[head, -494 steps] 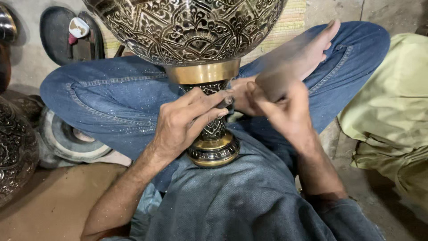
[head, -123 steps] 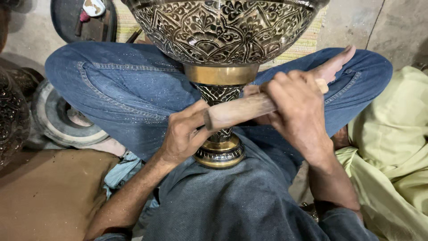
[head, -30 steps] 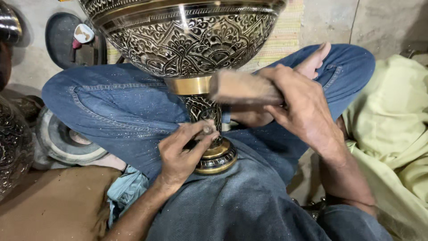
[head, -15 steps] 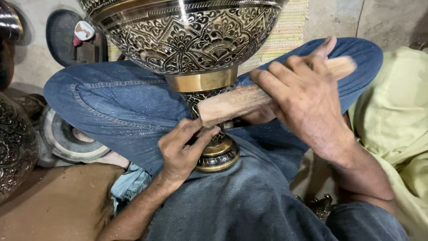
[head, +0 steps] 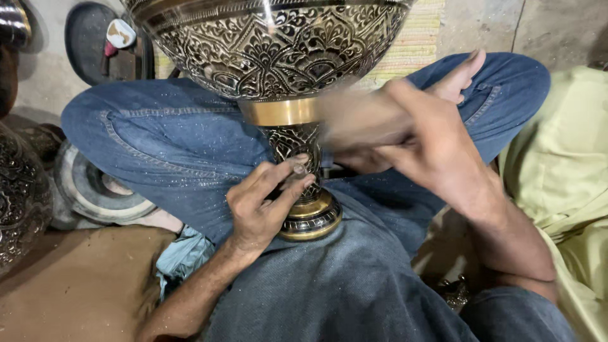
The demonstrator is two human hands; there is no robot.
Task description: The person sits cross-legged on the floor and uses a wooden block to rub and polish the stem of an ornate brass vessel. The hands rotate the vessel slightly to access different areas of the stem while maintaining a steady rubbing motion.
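Note:
A large engraved brass goblet (head: 272,44) stands on its round foot (head: 310,218) in my lap, between my crossed legs in blue jeans. My left hand (head: 259,206) pinches a small tool, hardly visible, against the patterned stem (head: 294,142). My right hand (head: 430,145) grips a wooden mallet (head: 354,120), blurred with motion, close to the stem just under the gold collar (head: 278,111).
A dark engraved metal vessel (head: 19,202) stands at the left edge, with a round metal disc (head: 95,190) beside my knee. Yellow-green cloth (head: 557,177) lies at the right. A woven mat (head: 418,38) and a dark oval tray (head: 88,38) lie beyond the goblet.
The mallet has swung down from its raised, tilted position toward the stem and is now blurred. My left hand stays at the stem.

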